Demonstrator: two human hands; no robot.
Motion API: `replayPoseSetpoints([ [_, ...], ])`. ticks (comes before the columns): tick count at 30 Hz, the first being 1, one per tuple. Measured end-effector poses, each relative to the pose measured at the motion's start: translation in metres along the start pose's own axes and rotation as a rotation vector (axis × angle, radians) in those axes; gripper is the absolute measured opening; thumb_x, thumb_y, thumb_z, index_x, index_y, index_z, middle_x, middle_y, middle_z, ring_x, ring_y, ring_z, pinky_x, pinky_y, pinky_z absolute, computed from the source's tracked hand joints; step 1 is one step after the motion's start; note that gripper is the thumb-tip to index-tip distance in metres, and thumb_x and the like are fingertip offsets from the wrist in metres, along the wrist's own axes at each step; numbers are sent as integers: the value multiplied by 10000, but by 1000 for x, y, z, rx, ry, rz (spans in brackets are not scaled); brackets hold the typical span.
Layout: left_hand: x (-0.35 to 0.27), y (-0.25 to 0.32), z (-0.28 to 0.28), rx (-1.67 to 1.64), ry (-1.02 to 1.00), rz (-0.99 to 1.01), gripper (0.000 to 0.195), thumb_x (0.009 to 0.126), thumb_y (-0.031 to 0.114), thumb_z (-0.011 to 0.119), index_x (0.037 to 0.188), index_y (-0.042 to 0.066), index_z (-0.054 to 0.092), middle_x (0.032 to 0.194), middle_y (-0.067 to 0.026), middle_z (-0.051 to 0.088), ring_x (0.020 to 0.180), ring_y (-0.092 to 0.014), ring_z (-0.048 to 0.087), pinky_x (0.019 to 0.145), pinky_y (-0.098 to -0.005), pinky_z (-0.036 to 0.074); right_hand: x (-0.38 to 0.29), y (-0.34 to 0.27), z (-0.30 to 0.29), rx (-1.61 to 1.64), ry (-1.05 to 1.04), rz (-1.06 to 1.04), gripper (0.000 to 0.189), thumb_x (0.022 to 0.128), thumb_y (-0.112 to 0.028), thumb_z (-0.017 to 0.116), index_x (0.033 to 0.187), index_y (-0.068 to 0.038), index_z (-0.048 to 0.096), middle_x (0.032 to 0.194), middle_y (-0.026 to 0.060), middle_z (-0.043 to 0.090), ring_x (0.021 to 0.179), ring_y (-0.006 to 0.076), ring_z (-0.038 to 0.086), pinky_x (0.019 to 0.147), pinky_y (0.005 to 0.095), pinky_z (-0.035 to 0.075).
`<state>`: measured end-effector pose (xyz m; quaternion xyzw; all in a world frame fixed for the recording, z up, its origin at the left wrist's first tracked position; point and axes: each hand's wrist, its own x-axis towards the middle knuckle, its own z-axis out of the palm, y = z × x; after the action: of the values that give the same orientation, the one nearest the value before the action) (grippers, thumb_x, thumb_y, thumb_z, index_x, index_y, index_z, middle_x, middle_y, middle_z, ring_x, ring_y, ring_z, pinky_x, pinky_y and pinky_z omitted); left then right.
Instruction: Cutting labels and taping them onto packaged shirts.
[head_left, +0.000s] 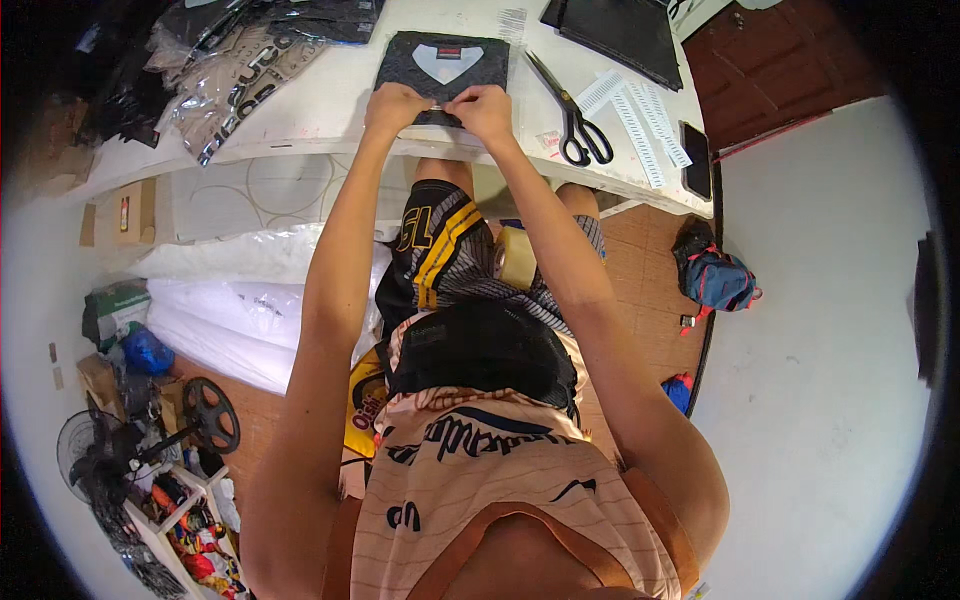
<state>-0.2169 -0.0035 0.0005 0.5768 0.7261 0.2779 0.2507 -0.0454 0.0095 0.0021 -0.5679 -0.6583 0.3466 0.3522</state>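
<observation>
A folded dark V-neck jersey (442, 90) lies on the white table (315, 127), neckline away from me. Clear plastic seems to surround it. Over its near part, my left hand (397, 109) and my right hand (482, 110) meet with fingertips pinched. Between them is a small white strip (437, 107), mostly hidden by the fingers; it looks like a sticker. Right of the jersey, black-handled scissors (574, 116) point away from me. Several sheets of small printed labels (637, 124) lie beyond them. A wide roll of packing tape (517, 259) rests by my lap.
Plastic-bagged garments (240, 75) pile up on the table's left. Black folded items (619, 37) lie at the far right, and a phone (696, 161) sits near the right edge. Below are white plastic sheeting (225, 315), a fan (94, 454) and a blue backpack (720, 279).
</observation>
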Motion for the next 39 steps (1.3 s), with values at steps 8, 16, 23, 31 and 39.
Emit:
replayPoseSetpoints([
  [8,0,-2,3,25,40,-2,356,672,396,799,736,53,727,579,-63,636,500,-154,596,524,-290,472,-1,5,2,22,48,-32,192,599,-174,825,661,-31,712,626,140,664,582,249,653,616,342,520],
  [16,1,-3,5,-40,64,-17,342,674,368,807,726,41,719,574,-63,633,489,-144,590,509,-277,465,-13,8,5,71,208,-82,348,674,-125,753,972,-5,621,990,189,639,846,281,648,711,340,515],
  [23,-3,1,1,-56,-22,-153,306,663,378,804,769,97,747,760,-106,703,745,-255,678,687,-355,520,-59,-9,16,-565,281,-664,537,848,-405,623,1255,-63,552,1413,272,327,1275,420,364,1010,554,302],
  [31,0,0,1,-37,-17,-62,296,690,373,784,772,91,748,716,-106,694,709,-238,674,658,-348,514,-61,7,21,-585,242,-466,765,822,-610,535,1329,-38,497,1455,307,260,1363,471,196,1077,595,162],
  [39,-4,-10,-3,-6,119,4,309,743,314,764,768,13,698,587,-90,636,502,-188,612,499,-315,486,-63,4,23,-613,195,-455,794,823,-636,509,1365,-57,459,1467,301,243,1371,463,185,1081,606,138],
])
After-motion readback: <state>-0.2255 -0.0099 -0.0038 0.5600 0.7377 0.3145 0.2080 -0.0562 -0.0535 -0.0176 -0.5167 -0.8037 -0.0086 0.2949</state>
